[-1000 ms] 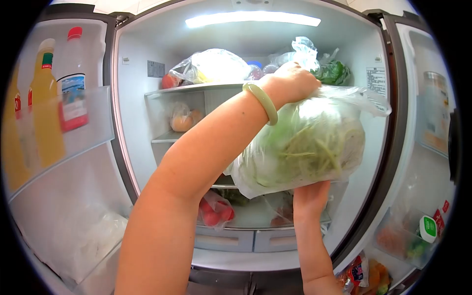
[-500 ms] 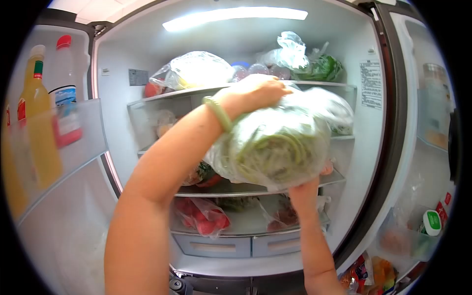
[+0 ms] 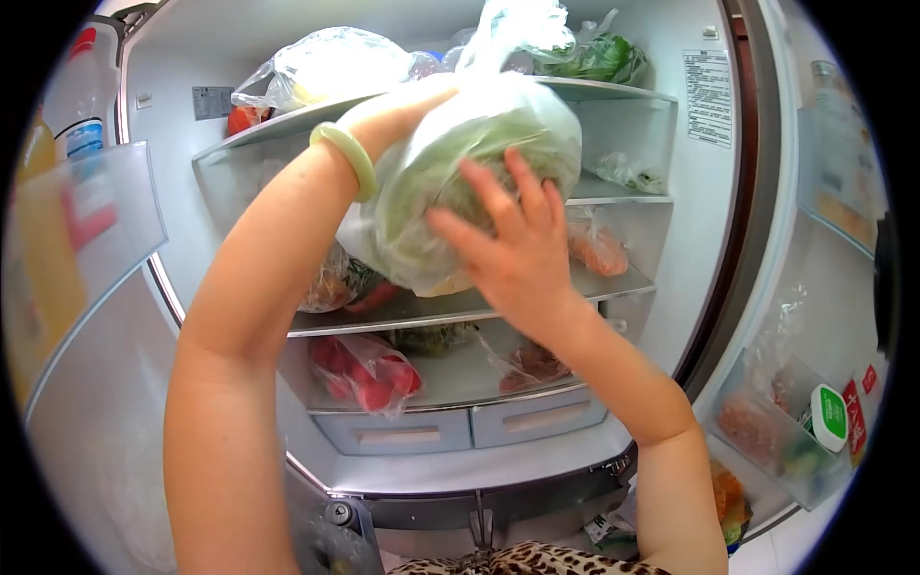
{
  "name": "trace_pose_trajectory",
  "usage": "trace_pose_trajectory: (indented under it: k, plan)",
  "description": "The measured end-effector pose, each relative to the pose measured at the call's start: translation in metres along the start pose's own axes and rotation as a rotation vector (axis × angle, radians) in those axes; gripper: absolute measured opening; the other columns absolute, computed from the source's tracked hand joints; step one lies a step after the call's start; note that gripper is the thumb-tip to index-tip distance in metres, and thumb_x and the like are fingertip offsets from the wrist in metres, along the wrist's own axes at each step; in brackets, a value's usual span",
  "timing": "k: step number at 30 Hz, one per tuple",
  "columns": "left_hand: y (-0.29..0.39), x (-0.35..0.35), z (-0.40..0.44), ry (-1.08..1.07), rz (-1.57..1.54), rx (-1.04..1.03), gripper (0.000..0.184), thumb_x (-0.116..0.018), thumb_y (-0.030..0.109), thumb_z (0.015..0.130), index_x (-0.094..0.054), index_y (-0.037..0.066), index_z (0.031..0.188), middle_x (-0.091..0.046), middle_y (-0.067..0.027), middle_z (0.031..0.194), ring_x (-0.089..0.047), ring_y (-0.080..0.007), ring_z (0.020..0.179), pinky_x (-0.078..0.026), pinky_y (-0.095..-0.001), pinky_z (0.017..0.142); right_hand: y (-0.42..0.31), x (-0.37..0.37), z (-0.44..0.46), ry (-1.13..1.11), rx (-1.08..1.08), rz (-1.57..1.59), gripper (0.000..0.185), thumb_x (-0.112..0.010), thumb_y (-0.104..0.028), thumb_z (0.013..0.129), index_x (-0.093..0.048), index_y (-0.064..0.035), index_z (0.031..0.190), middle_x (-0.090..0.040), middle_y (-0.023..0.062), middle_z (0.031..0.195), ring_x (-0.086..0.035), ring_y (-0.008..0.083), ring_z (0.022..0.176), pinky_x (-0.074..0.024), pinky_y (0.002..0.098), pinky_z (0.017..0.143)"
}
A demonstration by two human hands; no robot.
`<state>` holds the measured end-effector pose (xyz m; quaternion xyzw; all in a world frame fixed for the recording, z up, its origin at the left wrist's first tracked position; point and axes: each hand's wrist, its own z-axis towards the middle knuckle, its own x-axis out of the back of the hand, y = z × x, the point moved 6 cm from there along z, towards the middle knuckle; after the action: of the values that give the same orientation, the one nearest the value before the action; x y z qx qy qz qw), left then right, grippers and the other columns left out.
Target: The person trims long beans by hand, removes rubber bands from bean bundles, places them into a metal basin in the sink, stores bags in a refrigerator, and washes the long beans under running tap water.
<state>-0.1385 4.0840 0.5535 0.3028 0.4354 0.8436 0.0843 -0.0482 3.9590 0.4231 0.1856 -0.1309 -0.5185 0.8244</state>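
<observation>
A clear plastic bag of coiled green vegetables (image 3: 407, 211), which look like long beans, is up in front of the open fridge's upper shelves. My left hand (image 3: 426, 96) grips it from the far upper side, with the fingers hidden behind the bag. A pale green bangle (image 3: 348, 158) is on that wrist. Against the bag's near face lies my right hand (image 3: 517, 244), its fingers spread and curved over the plastic, so the bag is held between both hands.
The top shelf (image 3: 287, 129) carries bagged produce and leafy greens (image 3: 599, 56). Lower down are a bag of red produce (image 3: 369, 374) and a bag of orange items (image 3: 596, 247). Open doors flank me: bottles (image 3: 86, 105) at left, a white-and-green tub (image 3: 829, 418) at right.
My right hand has moved from beneath the bag to its near face. The bag has shifted left and up in view and tilted. The view has also shifted, and the fridge appears higher.
</observation>
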Motion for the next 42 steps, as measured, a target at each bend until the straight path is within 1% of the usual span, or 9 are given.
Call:
trace_pose_trajectory:
  k: [10,15,18,20,23,25,29,34,42]
  plan:
    - [0.041,0.014,-0.003,-0.138,0.529,-0.08,0.05,-0.056,0.031,0.092,-0.045,0.005,0.133,-0.054,-0.007,0.126,-0.051,-0.0155,0.113,-0.041,-0.0294,0.096,0.068,-0.033,0.009,0.124,-0.252,0.078,0.052,-0.075,-0.011,0.06,-0.062,-0.0253,0.109,-0.047,0.0049,0.126,-0.041,0.0345,0.117,-0.0392,0.0478,0.09]
    - [0.02,-0.016,-0.045,0.027,1.044,-0.1,0.087,-0.066,0.057,0.077,-0.036,0.005,0.14,-0.044,-0.0186,0.138,-0.039,-0.0283,0.13,-0.029,-0.0374,0.108,0.095,-0.074,0.016,-0.054,-0.397,0.039,0.044,-0.073,-0.018,0.067,-0.063,-0.0223,0.109,-0.048,0.0086,0.127,-0.042,0.0367,0.119,-0.0421,0.0482,0.091]
    - [0.006,-0.036,-0.069,0.247,1.588,-0.186,0.087,-0.07,0.053,0.073,-0.034,0.013,0.142,-0.032,-0.0137,0.147,-0.029,-0.0303,0.137,-0.026,-0.0576,0.106,0.121,-0.117,0.021,-0.108,-0.737,0.609,0.029,-0.065,-0.015,0.078,-0.063,-0.0121,0.107,-0.06,0.0156,0.112,-0.053,0.0299,0.109,-0.0446,0.0445,0.088]
    - [-0.025,-0.034,-0.061,0.289,1.638,-0.01,0.082,-0.069,0.048,0.075,-0.033,0.018,0.143,-0.031,-0.0102,0.148,-0.027,-0.0319,0.137,-0.022,-0.0668,0.102,0.119,-0.13,0.017,-0.247,-0.542,0.428,0.033,-0.057,-0.019,0.083,-0.059,-0.0122,0.115,-0.057,0.0175,0.117,-0.054,0.0288,0.111,-0.0415,0.0442,0.094]
    - [-0.066,-0.01,-0.044,0.285,1.356,0.022,0.069,-0.065,0.036,0.083,-0.035,0.015,0.142,-0.035,-0.0151,0.145,-0.032,-0.0339,0.134,-0.027,-0.0538,0.107,0.123,-0.146,-0.003,-0.484,-0.365,0.195,0.046,-0.053,-0.027,0.083,-0.052,-0.0122,0.126,-0.044,0.0199,0.135,-0.051,0.0333,0.115,-0.0395,0.0445,0.099]
    - [-0.099,0.02,-0.033,0.25,1.193,-0.159,0.062,-0.062,0.028,0.086,-0.037,0.01,0.14,-0.04,-0.0186,0.141,-0.036,-0.0336,0.132,-0.03,-0.0411,0.108,0.118,-0.099,0.012,-0.892,-0.395,0.149,0.047,-0.057,-0.024,0.076,-0.056,-0.0117,0.121,-0.06,0.0152,0.112,-0.06,0.0305,0.103,-0.0476,0.0399,0.087]
    - [-0.101,0.028,-0.023,0.188,1.085,-0.047,0.059,-0.059,0.022,0.088,-0.036,0.008,0.14,-0.04,-0.0198,0.141,-0.037,-0.0339,0.131,-0.03,-0.0382,0.109,0.104,-0.025,0.072,-0.212,-0.494,0.57,0.02,-0.059,-0.022,0.083,-0.067,-0.0047,0.09,-0.066,0.0155,0.085,-0.064,0.0293,0.079,-0.0488,0.038,0.071]
    - [-0.113,0.031,-0.021,0.225,1.007,-0.092,0.065,-0.061,0.031,0.084,-0.035,0.014,0.141,-0.036,-0.0151,0.144,-0.034,-0.0358,0.132,-0.028,-0.0406,0.109,0.059,-0.073,0.182,-0.141,-0.152,0.401,0.08,-0.065,-0.048,0.076,-0.037,-0.0047,0.138,-0.044,0.0203,0.137,-0.042,0.0341,0.126,-0.0341,0.0398,0.104]
    - [-0.029,0.001,-0.071,0.314,0.799,0.077,0.074,-0.061,0.046,0.077,-0.04,0.011,0.139,-0.037,-0.0117,0.145,-0.033,-0.0314,0.134,-0.032,-0.0379,0.107,0.004,-0.176,0.243,-0.708,-0.288,0.356,0.101,-0.064,-0.066,0.067,-0.024,-0.0164,0.146,-0.04,0.0145,0.141,-0.038,0.0338,0.13,-0.0328,0.0459,0.106]
